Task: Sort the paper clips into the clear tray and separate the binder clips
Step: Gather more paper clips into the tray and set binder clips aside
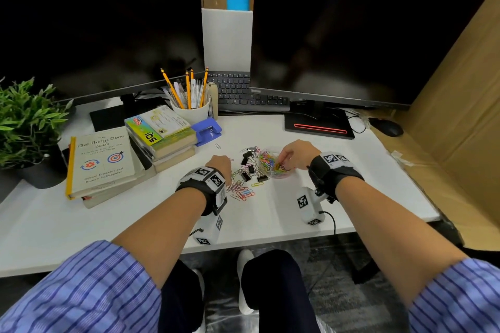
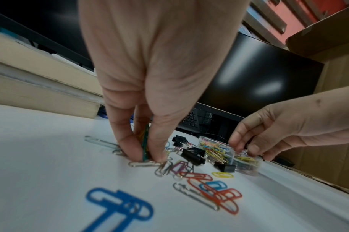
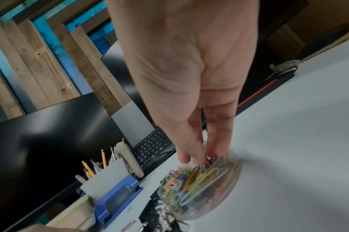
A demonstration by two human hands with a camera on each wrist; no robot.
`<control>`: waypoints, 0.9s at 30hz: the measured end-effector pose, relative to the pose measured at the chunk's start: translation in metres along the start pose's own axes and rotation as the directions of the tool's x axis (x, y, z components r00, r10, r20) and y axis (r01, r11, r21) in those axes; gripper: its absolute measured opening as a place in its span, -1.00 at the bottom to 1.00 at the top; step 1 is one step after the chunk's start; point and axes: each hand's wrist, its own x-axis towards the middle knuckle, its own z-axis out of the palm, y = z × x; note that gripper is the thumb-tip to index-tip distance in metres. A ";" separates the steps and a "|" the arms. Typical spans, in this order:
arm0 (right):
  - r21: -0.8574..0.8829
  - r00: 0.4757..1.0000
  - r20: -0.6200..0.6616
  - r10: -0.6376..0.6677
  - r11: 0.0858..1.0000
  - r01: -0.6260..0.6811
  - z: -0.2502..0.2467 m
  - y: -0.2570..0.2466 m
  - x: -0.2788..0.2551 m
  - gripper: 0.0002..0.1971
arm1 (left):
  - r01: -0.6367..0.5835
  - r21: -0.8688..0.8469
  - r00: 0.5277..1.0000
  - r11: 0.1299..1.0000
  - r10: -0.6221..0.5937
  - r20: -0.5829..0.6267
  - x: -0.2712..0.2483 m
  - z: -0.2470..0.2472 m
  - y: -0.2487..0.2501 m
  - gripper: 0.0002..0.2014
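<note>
Desk (image 1: 365, 170): bare white surface right of the right hand (image 1: 296, 155) out to the cardboard wall; books (image 1: 162, 140) close off the far-left side of the left hand (image 1: 219, 166). Front edge well behind both wrists.

Clear tray (image 3: 199, 188), full of coloured paper clips, sits directly under R fingertips, which dip into it, fingers close together; can't tell if pinching.

L fingers (image 2: 130, 141) pressed together, pinching a few clips, tips on the desk in the loose paper clips (image 2: 209, 185).

Binder clips (image 2: 193, 155): approx 6 black, between the two hands, touching tray's side. Loose clips too tangled to count.
</note>
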 end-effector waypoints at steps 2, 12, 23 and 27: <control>0.037 1.000 -0.001 -0.018 0.999 0.018 0.000 0.000 -0.001 -0.71 | -0.001 -0.009 1.000 1.000 0.001 -0.003 0.000 0.001 -0.001 -0.68; 0.087 0.984 -0.177 0.007 0.996 0.009 0.001 0.007 0.006 -0.63 | -0.049 -0.010 0.997 0.999 0.049 -0.055 -0.004 0.005 -0.006 -0.68; -0.366 0.996 0.084 0.020 0.931 0.012 0.016 -0.006 0.018 -0.59 | -0.018 -0.014 0.999 1.000 0.017 -0.042 -0.006 0.004 -0.004 -0.67; -0.410 0.997 0.073 0.032 0.912 0.001 0.017 -0.007 0.022 -0.68 | -0.018 -0.012 0.999 1.000 0.017 -0.049 -0.006 0.005 -0.004 -0.68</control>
